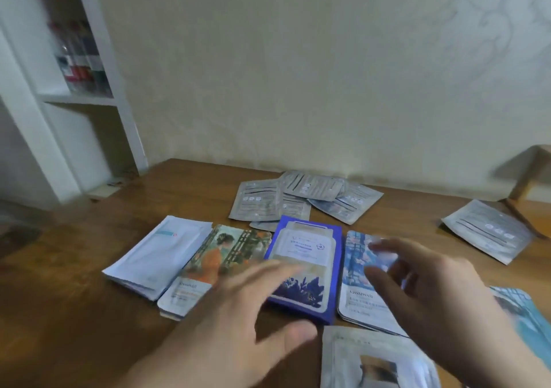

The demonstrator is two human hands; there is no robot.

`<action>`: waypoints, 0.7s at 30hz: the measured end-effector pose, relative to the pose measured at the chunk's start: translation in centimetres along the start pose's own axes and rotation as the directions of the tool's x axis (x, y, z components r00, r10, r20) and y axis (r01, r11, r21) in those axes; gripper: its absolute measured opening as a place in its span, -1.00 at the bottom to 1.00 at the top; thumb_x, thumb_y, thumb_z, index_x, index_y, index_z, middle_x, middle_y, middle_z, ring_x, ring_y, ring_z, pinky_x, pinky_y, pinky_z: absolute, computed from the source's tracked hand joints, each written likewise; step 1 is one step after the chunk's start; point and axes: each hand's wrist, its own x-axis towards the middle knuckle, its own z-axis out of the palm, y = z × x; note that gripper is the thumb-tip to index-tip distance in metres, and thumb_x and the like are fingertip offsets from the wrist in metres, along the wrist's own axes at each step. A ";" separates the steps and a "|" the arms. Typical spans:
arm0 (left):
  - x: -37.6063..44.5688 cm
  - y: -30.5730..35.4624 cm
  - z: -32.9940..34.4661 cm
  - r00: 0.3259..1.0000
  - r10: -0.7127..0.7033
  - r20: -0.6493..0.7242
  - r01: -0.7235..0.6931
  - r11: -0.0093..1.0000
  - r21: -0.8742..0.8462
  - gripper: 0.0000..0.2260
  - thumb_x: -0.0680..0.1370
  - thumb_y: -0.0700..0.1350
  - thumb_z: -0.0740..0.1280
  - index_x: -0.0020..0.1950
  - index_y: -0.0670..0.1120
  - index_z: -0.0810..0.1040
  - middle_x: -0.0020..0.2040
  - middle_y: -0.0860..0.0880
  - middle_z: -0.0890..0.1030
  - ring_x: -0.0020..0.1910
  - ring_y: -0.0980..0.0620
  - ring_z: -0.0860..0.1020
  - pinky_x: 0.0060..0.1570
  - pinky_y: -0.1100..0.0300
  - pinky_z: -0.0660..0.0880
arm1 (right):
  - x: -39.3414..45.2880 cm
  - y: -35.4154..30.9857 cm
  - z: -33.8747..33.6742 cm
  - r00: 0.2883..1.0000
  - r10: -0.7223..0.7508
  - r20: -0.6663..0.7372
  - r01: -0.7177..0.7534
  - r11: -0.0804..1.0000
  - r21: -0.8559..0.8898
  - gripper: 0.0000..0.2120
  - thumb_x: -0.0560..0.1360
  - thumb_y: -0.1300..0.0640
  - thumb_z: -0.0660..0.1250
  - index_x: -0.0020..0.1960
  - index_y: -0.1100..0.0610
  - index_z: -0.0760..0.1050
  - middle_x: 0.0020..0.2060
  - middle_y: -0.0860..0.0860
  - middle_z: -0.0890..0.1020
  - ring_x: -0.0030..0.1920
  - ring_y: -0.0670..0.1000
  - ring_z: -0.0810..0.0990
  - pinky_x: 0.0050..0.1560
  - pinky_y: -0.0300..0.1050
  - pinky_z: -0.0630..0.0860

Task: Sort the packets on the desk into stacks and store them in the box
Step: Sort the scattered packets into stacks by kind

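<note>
Nearest the camera: the left hand [238,313], fingers spread and fairly straight, blurred, reaching over the near-left corner of the blue box [307,265]. It grips nothing; contact with the box cannot be told. The right hand [429,286] is beside it on the right, fingers loosely parted and slightly bent, over the blue floral packet stack [357,292]. Whether its fingertips touch the top packet is unclear from blur; nothing is pinched.

Wooden desk [89,313] carries everything and meets a pale patterned wall [298,74] at the far edge. White shelving unit [89,101] at far left holds blurred bottles [80,56]. A wooden chair or stool [533,172] is partly in view at far right.

Row across mid-desk, left to right: white packet stack [158,256]; a stack of packets printed with a figure in orange [217,256], just beside and touching the white stack; the blue box lying flat, lid face up; the blue floral stack just right of the box.

Far of the row: loose heap of silver packets [298,199], overlapping, backs up. One silver packet [489,229] lies apart at far right.

Near edge: a pale packet with a dark picture [378,360], lower right. A teal packet [515,307] shows past the right hand.
</note>
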 end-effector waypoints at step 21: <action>20.2 -17.8 -1.6 0.947 -0.319 0.049 0.319 0.948 0.011 -0.47 0.38 0.03 0.56 0.31 -0.01 0.55 0.23 0.01 0.52 0.08 0.00 0.52 0.01 0.17 0.48 | 27.8 -4.2 17.1 0.747 0.291 0.598 -0.614 0.647 0.452 -0.83 0.53 0.29 0.36 -0.20 0.27 0.41 -0.46 0.09 0.34 -0.55 0.00 0.32 -0.51 -0.19 0.33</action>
